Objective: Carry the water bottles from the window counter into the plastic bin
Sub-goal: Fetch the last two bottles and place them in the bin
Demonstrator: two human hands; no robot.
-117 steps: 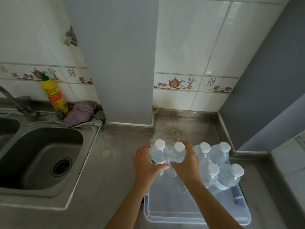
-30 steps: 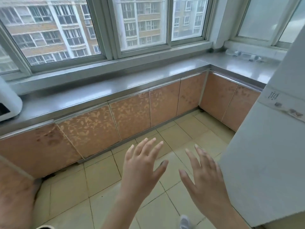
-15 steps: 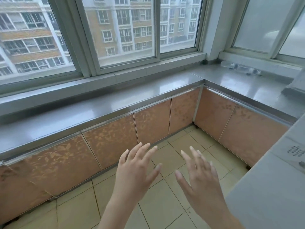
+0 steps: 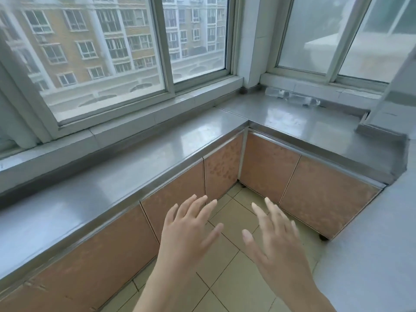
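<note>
Bottles [image 4: 292, 99] are seen lying on their sides at the far right end of the tabletop [image 4: 157, 154], right under the window [image 4: 315, 37] in the corner. They are clear and a bit blurry, so how many there are cannot be told for sure; it looks like two, laid end to end. Their long way runs left to right along the window ledge.

Both hands are held out low over the floor [image 4: 227, 273], well apart from the bottles. The left hand [image 4: 189, 230] is empty, with its fingers spread wide. The right hand [image 4: 272, 235] is empty too, with its fingers spread. Nothing is held by either one.

The bottles lie up and to the right of both hands, across the corner of the tabletop. The right hand is the nearer one, so it would likely get there first. A grab from above, across the round middle of a bottle, would likely work best.

The plastic bin is not seen in this view.

Compared with half a second ago, the corner with the bottles is seen closer and more toward the middle. The hands are kept spread and empty, just as before.
</note>
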